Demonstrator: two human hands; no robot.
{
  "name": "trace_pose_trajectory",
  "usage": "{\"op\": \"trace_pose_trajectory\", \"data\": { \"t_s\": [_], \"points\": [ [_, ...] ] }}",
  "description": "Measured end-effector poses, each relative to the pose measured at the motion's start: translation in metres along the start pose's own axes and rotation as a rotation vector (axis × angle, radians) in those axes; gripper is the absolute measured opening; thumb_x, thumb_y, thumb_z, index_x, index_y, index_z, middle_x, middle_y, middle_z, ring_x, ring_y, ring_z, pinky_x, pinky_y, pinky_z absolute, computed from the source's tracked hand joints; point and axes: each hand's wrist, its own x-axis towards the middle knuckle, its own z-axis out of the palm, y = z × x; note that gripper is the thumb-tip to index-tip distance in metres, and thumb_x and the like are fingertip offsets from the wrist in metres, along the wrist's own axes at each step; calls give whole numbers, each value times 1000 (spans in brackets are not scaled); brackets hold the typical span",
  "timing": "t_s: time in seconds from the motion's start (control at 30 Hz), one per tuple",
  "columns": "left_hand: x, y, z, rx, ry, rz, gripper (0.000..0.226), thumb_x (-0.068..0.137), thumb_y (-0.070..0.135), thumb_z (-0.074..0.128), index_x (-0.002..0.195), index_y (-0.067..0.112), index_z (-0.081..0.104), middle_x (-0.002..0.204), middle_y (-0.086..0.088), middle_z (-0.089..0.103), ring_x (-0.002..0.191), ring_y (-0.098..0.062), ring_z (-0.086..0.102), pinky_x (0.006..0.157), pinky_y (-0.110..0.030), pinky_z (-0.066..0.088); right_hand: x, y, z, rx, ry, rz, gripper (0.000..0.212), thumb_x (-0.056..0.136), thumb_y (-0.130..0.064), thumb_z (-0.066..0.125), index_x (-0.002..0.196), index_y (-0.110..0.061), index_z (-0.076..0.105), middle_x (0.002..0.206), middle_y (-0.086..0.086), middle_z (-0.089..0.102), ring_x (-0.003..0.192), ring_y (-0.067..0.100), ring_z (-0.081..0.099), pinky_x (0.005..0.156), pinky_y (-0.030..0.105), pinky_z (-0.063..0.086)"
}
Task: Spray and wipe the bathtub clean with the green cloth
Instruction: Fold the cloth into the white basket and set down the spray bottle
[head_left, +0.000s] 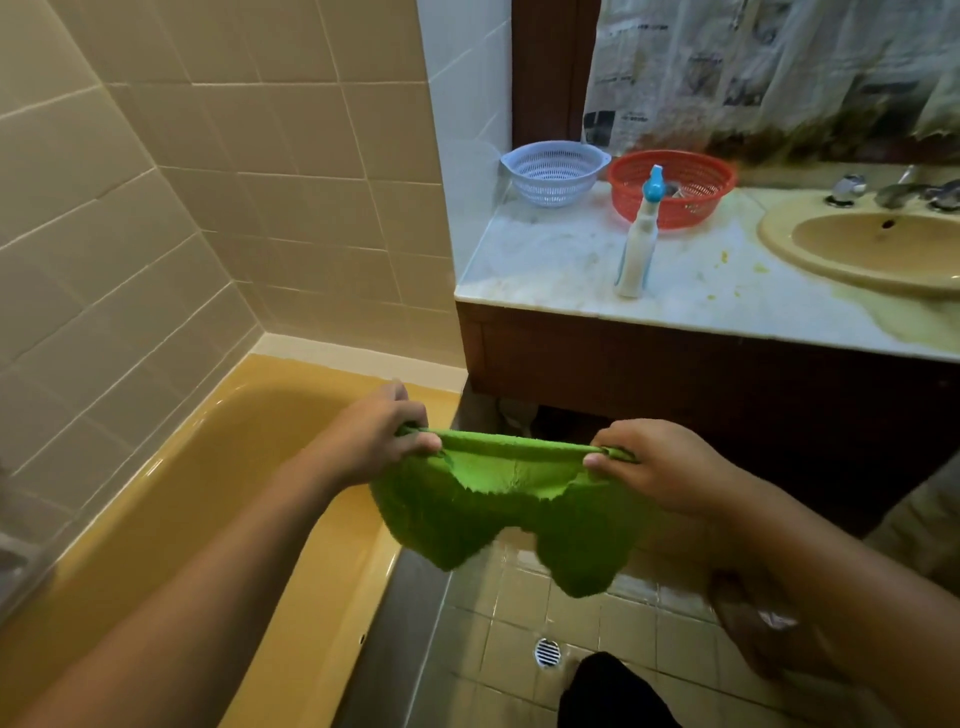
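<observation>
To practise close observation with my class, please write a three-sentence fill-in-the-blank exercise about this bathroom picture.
1. The left hand and right hand pinch the ___ cloth.
2. The spray bottle stands on the ___.
3. Behind the spray bottle sits a ___ basket.
Missing words: green; counter; red.

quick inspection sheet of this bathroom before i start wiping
surface: yellow bathtub, glossy; dirt not discernible
job's things: green cloth held up, stretched between both hands; spray bottle upright on counter
clutter: white basket and red basket on counter; yellowish stains beside sink
hands: left hand and right hand each pinch the cloth's top edge
cables: nothing seen
surroundings: tiled walls, tiled floor with drain
</observation>
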Motion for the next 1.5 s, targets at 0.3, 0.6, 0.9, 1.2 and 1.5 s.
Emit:
{"op": "trace_pose_trajectory", "data": {
  "t_s": [0.3, 0.6, 0.9, 1.2, 1.5],
  "points": [
    [92, -4, 11, -82, 124, -14, 32, 102, 45, 59, 84, 19, 60, 77, 1, 61, 74, -19, 55, 63, -35, 39, 66, 43, -3, 423, 252, 147, 20, 101, -48, 57, 94, -33, 67, 73, -7, 66, 66, 5, 59, 62, 31, 46],
    [252, -11, -22, -70, 81, 59, 15, 100, 32, 67, 109, 26, 56, 103, 8, 55, 95, -15, 53, 81, -37, 45, 200, 118, -52, 589, 389, 283, 10, 102, -44, 60, 99, -34, 60, 93, -10, 67, 85, 10, 62, 73, 32, 47],
    [401, -21, -43, 116, 268, -139, 20, 106, 41, 51, 109, 22, 56, 101, 0, 54, 98, -31, 58, 74, -41, 44, 318, 179, -76, 566, 299, 225, 24, 101, -15, 63, 115, -33, 55, 113, -2, 58, 89, 10, 57, 81, 32, 45],
    [510, -42, -38, 286, 349, -39, 27, 106, 36, 52, 104, 11, 62, 100, -15, 60, 96, -40, 59, 77, -45, 44, 415, 193, -71, 504, 587, 449, 15, 105, -20, 53, 117, -18, 61, 115, 7, 66, 108, 29, 61, 95, 46, 47],
    [595, -67, -18, 352, 432, 39, 24, 82, 23, 86, 76, 13, 64, 71, -10, 61, 62, -34, 60, 52, -38, 45, 480, 228, -66, 367, 685, 778, 21, 100, -7, 46, 116, -11, 59, 112, 17, 60, 103, 41, 57, 82, 53, 51]
  ]
}}
